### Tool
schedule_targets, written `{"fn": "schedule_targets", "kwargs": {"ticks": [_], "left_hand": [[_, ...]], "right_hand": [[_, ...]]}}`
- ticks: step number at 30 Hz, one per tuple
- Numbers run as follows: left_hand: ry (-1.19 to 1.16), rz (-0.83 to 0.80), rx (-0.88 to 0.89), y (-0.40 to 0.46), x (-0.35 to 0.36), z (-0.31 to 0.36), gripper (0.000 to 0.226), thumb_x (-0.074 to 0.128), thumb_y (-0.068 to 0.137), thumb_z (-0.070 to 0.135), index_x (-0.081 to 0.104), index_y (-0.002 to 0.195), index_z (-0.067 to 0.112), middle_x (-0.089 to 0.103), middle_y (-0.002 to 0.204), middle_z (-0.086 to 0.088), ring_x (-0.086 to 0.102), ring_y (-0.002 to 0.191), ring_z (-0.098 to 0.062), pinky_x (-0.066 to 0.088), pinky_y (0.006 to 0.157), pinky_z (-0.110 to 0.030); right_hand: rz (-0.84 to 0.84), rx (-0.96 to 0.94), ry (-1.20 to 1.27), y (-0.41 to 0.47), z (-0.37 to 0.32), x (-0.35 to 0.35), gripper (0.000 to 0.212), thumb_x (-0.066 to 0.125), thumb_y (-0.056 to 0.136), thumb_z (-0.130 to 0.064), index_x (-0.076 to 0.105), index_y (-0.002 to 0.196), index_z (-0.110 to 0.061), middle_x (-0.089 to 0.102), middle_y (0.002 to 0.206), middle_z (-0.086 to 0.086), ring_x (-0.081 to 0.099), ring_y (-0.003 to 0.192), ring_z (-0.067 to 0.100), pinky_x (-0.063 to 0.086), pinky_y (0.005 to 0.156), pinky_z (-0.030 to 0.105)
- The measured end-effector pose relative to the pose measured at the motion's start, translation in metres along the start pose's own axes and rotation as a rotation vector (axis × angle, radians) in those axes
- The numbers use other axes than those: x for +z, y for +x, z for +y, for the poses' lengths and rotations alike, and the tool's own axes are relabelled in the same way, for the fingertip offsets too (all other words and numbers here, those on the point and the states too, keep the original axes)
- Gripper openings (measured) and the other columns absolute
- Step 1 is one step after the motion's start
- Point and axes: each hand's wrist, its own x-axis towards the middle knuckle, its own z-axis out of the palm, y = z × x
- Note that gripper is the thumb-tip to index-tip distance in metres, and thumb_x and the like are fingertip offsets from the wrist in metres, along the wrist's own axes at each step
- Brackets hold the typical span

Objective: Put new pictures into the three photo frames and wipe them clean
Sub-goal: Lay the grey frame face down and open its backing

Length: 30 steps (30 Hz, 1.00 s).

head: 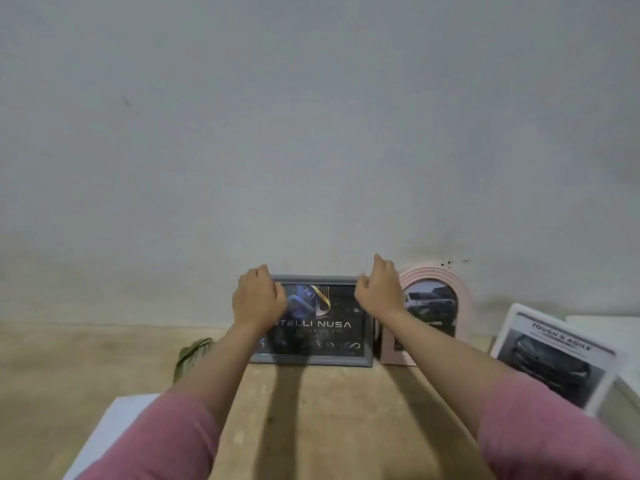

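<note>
While the grey frame (311, 320) (rectangular, glossy) leans on the wall (311, 133), your left hand (258, 299) and right hand (379, 292) curl round its top corners.

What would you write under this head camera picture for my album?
Both hands, left hand and right hand, steady a grey photo frame against the wall.

In the lower middle of the frame, a flat-topped frame (313, 341) stood on the table (322, 410), leaning back on the wall (311, 133). The left hand (258, 299) was at its upper left corner and the right hand (377, 292) at its upper right corner. Just right of it stood an arched frame (434, 306). Further right, near the edge, lay a third frame (554, 358). A cloth (192, 355) lay on the table left of the first frame. A sheet (114, 427) lay at lower left.
</note>
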Motion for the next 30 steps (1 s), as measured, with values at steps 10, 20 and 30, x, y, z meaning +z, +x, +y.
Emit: {"fn": "schedule_targets", "kwargs": {"ticks": [10,20,30], "left_hand": [[-0.181,-0.239,-0.357,0.019,0.074,-0.094,0.03,0.043,0.096,0.02,0.046,0.114,-0.004,0.052,0.119,-0.026,0.052,0.109,-0.043,0.045,0.087,-0.044],[-0.297,-0.468,-0.411,0.033,0.111,-0.123,0.023,0.05,0.086,0.0,0.047,0.108,-0.003,0.059,0.111,-0.026,0.056,0.102,-0.04,0.038,0.073,-0.035],[-0.379,-0.374,-0.405,0.033,0.108,-0.13,0.016,0.049,0.085,-0.003,0.049,0.101,-0.003,0.058,0.097,-0.022,0.054,0.087,-0.035,0.036,0.067,-0.033]], "right_hand": [[-0.025,0.451,0.036,-0.012,0.029,0.096,0.041,0.043,0.095,-0.034,0.046,0.12,-0.001,0.052,0.119,0.018,0.054,0.109,0.036,0.047,0.092,0.048],[-0.017,0.625,0.149,-0.015,0.052,0.127,0.029,0.038,0.099,-0.018,0.048,0.12,0.0,0.058,0.115,0.022,0.055,0.108,0.038,0.042,0.089,0.039],[0.005,0.631,0.204,-0.011,0.053,0.126,0.028,0.036,0.101,-0.014,0.044,0.122,0.001,0.057,0.112,0.022,0.054,0.102,0.037,0.035,0.077,0.03]]}}
